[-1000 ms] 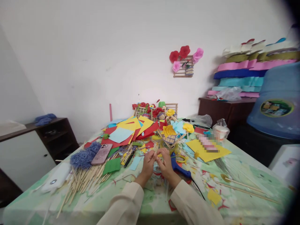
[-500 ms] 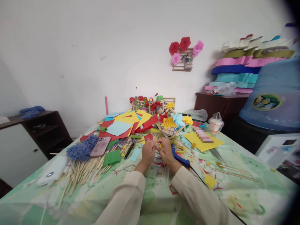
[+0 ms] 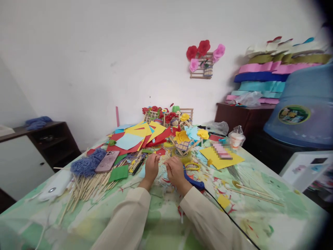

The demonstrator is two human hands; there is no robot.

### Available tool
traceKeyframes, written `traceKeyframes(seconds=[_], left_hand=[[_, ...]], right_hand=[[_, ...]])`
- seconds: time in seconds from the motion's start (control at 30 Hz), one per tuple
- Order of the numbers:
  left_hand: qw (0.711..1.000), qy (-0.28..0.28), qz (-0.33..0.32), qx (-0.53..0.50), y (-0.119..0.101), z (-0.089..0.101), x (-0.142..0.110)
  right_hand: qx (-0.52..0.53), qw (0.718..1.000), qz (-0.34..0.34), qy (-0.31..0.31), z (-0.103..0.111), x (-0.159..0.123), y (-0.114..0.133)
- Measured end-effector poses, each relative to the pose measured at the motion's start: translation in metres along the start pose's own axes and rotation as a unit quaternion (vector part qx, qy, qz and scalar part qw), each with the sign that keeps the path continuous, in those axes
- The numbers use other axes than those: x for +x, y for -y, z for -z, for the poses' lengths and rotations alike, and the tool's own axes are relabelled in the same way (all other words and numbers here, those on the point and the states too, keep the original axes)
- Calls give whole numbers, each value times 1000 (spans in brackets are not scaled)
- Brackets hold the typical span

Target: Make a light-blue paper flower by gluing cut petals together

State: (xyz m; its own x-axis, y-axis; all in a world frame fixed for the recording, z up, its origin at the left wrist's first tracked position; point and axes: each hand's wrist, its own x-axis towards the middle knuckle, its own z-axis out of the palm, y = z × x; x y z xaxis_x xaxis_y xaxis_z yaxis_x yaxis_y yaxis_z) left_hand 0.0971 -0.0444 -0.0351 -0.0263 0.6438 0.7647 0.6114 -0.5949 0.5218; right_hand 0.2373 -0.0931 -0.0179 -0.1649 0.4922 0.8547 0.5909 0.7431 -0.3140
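Observation:
Over the middle of the table, my left hand [image 3: 152,167] is closed with fingertips pinched together. Across a small gap, my right hand [image 3: 174,171] is closed in a similar pinch. Whatever either one holds is too small or hidden to make out. Against the right hand's outer side lies a blue glue gun [image 3: 194,181] with a black cord. Yellow-handled scissors [image 3: 193,166] rest just behind it. A roll of tape [image 3: 179,152] sits beyond the hands, below a small stick rack with a yellow paper flower [image 3: 181,136].
Left are wooden sticks [image 3: 87,191], blue yarn [image 3: 87,163], a pink phone [image 3: 107,161] and green paper [image 3: 119,173]. Coloured sheets [image 3: 131,140] pile up behind. A yellow sheet [image 3: 226,160], a cup [image 3: 236,139] and loose sticks [image 3: 256,196] lie right. Paper scraps litter the tablecloth.
My hands were together at the fingertips and have now moved apart, leaving a gap. The whole view has shifted slightly, so the table things appear a little further left.

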Motion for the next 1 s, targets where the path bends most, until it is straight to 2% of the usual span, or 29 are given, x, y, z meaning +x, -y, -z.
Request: traceKeyframes(seconds=[0.13,0.37,0.73,0.83,0.93,1.0], left_hand=[[999,22,-38,19,-6,-6,-2],[994,32,-87,58,-12,-5,-6],[995,73,-55,-34,-32,-1,-13],[991,105,-74,-46,-37,-1,-18],[977,147,-146,-40,-37,0,-22],[971,166,-168,-38,-36,0,-24]], right_hand=[[-9,1000,24,11,1,0,1],[-25,1000,6,-19,-1,-1,-5],[-33,999,-5,-8,8,-1,4],[-68,997,15,-19,22,5,3],[-172,982,29,-76,54,24,-8],[-255,963,1,-82,78,43,-20]])
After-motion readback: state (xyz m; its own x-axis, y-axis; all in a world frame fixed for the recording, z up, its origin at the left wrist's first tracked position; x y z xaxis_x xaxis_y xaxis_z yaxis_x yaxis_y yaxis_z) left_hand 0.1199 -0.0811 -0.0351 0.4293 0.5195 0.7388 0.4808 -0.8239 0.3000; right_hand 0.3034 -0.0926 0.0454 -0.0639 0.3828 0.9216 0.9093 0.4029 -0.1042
